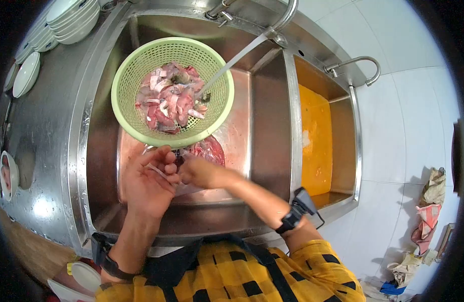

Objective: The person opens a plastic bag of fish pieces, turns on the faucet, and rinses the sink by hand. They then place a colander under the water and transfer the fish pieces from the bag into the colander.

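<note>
My left hand (154, 178) is palm up below the colander, its fingers curled. A thin whitish strip (157, 171) lies across its palm; I cannot make out what it is. My right hand (199, 171) is closed right beside it, the fingertips meeting the left hand and hiding what they grip. Behind my hands, raw red fish or meat (211, 151) lies in the sink (237, 161), partly covered. A pale green colander (122, 118) with cut pieces of raw fish (174, 100) sits above my hands.
Water runs from the faucet (288, 17) into the colander. At right, a second basin (346, 131) holds orange liquid (316, 141) under another faucet (367, 60). Stacked white bowls (76, 25) stand on the steel counter (46, 116) at left, with a bowl of meat (9, 176) nearer me.
</note>
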Action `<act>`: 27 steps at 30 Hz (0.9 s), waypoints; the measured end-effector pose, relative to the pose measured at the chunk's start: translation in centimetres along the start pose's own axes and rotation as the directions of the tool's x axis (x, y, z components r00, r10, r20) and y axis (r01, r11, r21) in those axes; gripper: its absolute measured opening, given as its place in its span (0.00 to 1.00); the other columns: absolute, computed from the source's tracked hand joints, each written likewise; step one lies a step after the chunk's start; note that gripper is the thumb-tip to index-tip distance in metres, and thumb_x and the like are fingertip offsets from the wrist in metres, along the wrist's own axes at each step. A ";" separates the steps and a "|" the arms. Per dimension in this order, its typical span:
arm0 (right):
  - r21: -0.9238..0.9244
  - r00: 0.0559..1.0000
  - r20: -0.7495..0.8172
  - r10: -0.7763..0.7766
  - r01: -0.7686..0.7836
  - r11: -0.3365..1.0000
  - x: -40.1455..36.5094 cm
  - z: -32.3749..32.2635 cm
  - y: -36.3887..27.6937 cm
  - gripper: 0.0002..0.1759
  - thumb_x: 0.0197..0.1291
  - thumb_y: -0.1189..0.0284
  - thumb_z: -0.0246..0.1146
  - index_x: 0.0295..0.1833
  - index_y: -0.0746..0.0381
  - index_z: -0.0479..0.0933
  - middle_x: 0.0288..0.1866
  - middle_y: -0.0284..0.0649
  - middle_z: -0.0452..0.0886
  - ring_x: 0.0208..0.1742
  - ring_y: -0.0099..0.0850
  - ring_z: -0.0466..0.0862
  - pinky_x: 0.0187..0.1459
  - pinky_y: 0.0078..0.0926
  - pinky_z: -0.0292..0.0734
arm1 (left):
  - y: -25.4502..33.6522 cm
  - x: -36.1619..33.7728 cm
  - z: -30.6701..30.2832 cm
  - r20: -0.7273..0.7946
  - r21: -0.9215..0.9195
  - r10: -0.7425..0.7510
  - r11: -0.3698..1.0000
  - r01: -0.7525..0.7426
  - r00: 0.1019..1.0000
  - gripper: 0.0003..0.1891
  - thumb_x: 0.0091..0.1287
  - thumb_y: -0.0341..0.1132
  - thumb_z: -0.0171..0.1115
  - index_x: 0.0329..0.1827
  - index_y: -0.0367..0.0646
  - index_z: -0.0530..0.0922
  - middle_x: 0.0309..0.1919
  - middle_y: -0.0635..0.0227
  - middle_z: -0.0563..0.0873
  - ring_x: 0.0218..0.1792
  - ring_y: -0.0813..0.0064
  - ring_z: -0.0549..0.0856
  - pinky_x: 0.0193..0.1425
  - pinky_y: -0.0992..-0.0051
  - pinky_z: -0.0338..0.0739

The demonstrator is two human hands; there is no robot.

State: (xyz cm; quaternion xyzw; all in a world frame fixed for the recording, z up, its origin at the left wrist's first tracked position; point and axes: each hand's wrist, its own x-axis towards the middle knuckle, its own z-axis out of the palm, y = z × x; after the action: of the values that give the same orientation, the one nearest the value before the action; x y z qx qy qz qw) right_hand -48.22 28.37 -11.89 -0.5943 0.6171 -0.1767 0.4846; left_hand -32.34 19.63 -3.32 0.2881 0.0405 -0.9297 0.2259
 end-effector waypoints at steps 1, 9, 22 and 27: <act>0.040 0.999 0.033 -0.042 0.041 0.998 1.2 2.8 1.7 0.11 0.55 0.67 0.58 0.40 0.61 0.79 0.43 0.53 0.80 0.43 0.46 0.80 0.46 0.41 0.74 | -0.1 -0.1 0.1 0.008 0.012 -0.016 1.000 0.016 1.000 0.15 0.62 0.38 0.55 0.44 0.35 0.79 0.33 0.64 0.82 0.30 0.73 0.76 0.33 0.75 0.71; -0.639 0.940 -0.342 0.014 -0.243 0.730 3.2 3.0 1.8 0.37 0.47 0.52 0.67 0.62 0.58 0.69 0.69 0.51 0.61 0.67 0.55 0.60 0.65 0.47 0.57 | 0.3 -0.3 -0.1 0.145 -0.025 -0.040 0.999 0.044 0.989 0.16 0.63 0.39 0.54 0.45 0.35 0.79 0.35 0.64 0.81 0.32 0.74 0.75 0.34 0.75 0.70; -0.678 0.979 -0.192 0.064 -0.179 0.713 -0.4 4.5 3.5 0.32 0.47 0.66 0.67 0.61 0.52 0.67 0.58 0.50 0.72 0.56 0.47 0.76 0.52 0.49 0.72 | 0.4 0.0 -0.2 0.030 0.008 0.014 1.000 -0.014 0.999 0.15 0.64 0.39 0.54 0.44 0.36 0.78 0.34 0.65 0.81 0.31 0.74 0.75 0.34 0.75 0.70; -0.391 0.965 -0.042 0.258 -0.254 0.885 -0.1 3.3 4.2 0.34 0.43 0.68 0.69 0.60 0.52 0.69 0.58 0.50 0.71 0.58 0.47 0.74 0.54 0.44 0.72 | 1.2 -0.1 0.0 0.014 -0.001 0.064 0.998 -0.064 0.998 0.15 0.64 0.39 0.54 0.44 0.36 0.78 0.33 0.65 0.81 0.31 0.75 0.75 0.33 0.76 0.69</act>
State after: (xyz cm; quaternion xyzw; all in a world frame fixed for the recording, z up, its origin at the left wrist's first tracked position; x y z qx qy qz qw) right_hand -47.90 30.62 -16.72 -0.5938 0.7102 0.0196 0.3777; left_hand -31.70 18.58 -3.21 0.2828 0.0300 -0.9239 0.2561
